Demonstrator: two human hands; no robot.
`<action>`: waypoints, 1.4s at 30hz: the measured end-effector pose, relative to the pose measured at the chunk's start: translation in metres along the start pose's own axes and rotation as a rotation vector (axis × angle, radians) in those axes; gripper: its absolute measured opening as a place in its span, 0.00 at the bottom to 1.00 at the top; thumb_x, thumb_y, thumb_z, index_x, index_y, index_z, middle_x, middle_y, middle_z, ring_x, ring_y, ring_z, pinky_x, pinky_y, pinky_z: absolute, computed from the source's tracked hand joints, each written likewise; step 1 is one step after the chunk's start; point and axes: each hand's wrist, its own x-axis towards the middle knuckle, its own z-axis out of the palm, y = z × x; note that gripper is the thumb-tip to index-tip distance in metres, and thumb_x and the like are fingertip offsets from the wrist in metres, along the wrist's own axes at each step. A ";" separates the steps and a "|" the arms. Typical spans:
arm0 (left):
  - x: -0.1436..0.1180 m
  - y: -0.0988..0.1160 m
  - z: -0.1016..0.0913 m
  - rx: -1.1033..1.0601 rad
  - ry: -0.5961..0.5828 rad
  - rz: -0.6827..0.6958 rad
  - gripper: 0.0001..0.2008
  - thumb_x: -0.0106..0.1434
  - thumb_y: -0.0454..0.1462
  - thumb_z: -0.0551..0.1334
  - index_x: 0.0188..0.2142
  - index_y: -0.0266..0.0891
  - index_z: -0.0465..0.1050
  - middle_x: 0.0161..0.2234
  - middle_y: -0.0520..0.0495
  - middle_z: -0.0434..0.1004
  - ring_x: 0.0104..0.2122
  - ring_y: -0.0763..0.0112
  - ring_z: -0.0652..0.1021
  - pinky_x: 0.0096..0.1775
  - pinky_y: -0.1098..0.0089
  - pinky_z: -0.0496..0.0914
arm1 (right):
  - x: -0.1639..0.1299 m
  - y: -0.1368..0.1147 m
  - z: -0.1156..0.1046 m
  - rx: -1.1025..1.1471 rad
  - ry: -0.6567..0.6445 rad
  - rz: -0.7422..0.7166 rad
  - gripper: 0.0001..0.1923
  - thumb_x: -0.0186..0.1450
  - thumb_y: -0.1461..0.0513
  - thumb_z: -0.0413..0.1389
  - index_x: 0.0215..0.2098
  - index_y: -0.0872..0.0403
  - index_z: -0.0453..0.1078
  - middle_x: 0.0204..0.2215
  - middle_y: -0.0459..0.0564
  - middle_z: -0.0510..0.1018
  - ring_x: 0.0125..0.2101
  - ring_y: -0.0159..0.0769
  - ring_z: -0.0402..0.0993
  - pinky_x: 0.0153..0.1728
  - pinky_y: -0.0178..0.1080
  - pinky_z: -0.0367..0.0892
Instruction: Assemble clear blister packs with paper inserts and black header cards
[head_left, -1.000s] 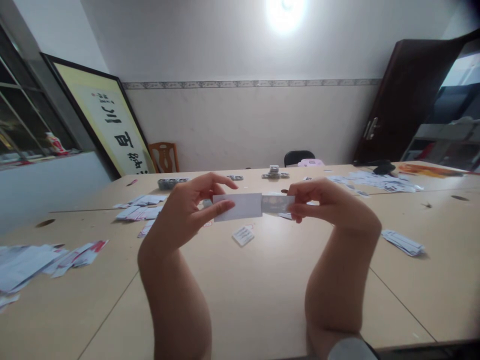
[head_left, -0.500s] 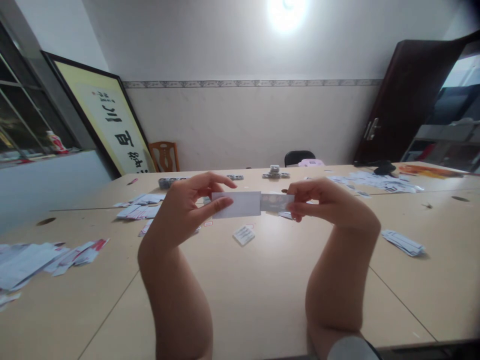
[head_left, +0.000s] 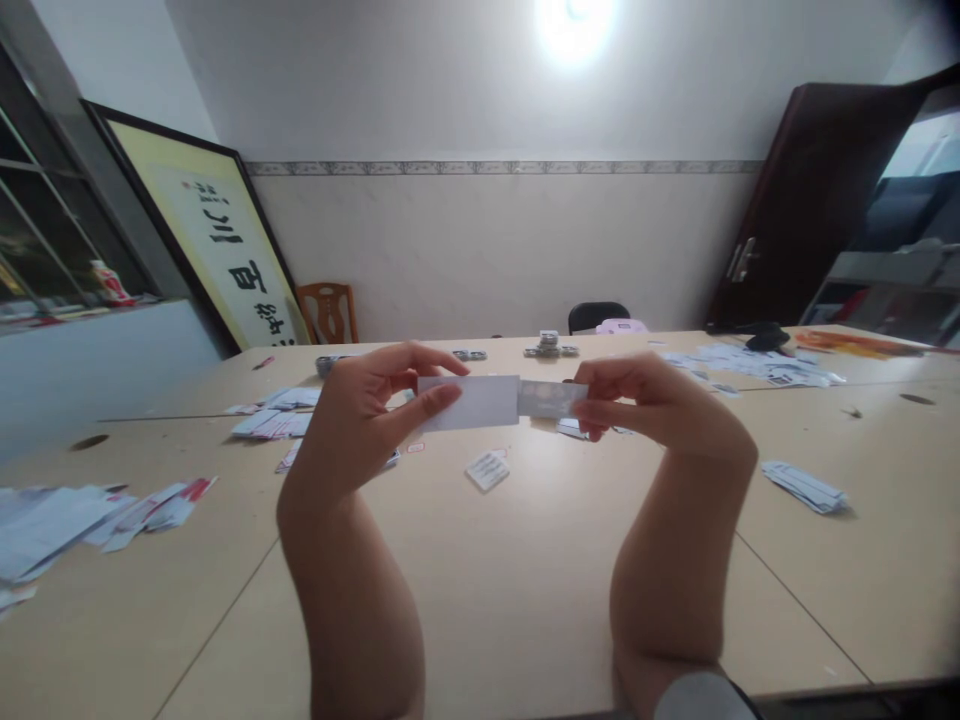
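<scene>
Above the table (head_left: 525, 600), the left hand (head_left: 360, 420) pinches a white sleeve (head_left: 476, 402) while the right hand (head_left: 652, 405) pinches a card (head_left: 547, 398) half inside it, mid-insertion, needing straight alignment.

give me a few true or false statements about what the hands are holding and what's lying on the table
1. The left hand pinches a white paper sleeve above the table. True.
2. The right hand is resting flat on the table. False: it is raised and grips the grey card that sticks out of the sleeve's right end.
3. A single small card lies on the table below the hands. True.
4. The loose papers at the far left are stacked in a neat upright pile. False: they lie scattered flat.
5. A small stack of slips lies on the table to the right of the right arm. True.
</scene>
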 end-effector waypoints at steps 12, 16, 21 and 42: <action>0.000 -0.002 0.001 -0.022 0.020 -0.032 0.08 0.60 0.41 0.71 0.38 0.42 0.84 0.31 0.47 0.81 0.27 0.73 0.77 0.26 0.76 0.73 | -0.002 -0.001 0.000 -0.011 0.015 -0.008 0.14 0.68 0.55 0.61 0.30 0.55 0.72 0.22 0.46 0.77 0.25 0.30 0.74 0.27 0.34 0.68; 0.001 -0.002 0.000 -0.042 0.034 -0.026 0.08 0.60 0.40 0.71 0.38 0.42 0.84 0.31 0.47 0.81 0.29 0.72 0.79 0.28 0.77 0.73 | -0.003 0.000 -0.001 -0.017 0.029 0.003 0.14 0.68 0.55 0.61 0.29 0.55 0.72 0.22 0.46 0.77 0.24 0.30 0.74 0.25 0.33 0.66; 0.001 -0.001 -0.001 0.016 0.036 -0.006 0.08 0.60 0.40 0.71 0.38 0.42 0.83 0.30 0.50 0.80 0.27 0.75 0.77 0.26 0.79 0.71 | -0.002 -0.001 0.000 -0.001 0.031 -0.003 0.14 0.67 0.55 0.62 0.29 0.55 0.72 0.22 0.46 0.77 0.24 0.30 0.75 0.26 0.33 0.67; 0.002 -0.004 -0.004 0.019 -0.043 0.012 0.09 0.64 0.41 0.68 0.42 0.43 0.83 0.33 0.49 0.80 0.31 0.72 0.78 0.29 0.78 0.72 | 0.003 0.006 0.005 0.167 0.105 -0.031 0.11 0.66 0.58 0.65 0.30 0.55 0.73 0.22 0.45 0.77 0.23 0.29 0.75 0.27 0.33 0.71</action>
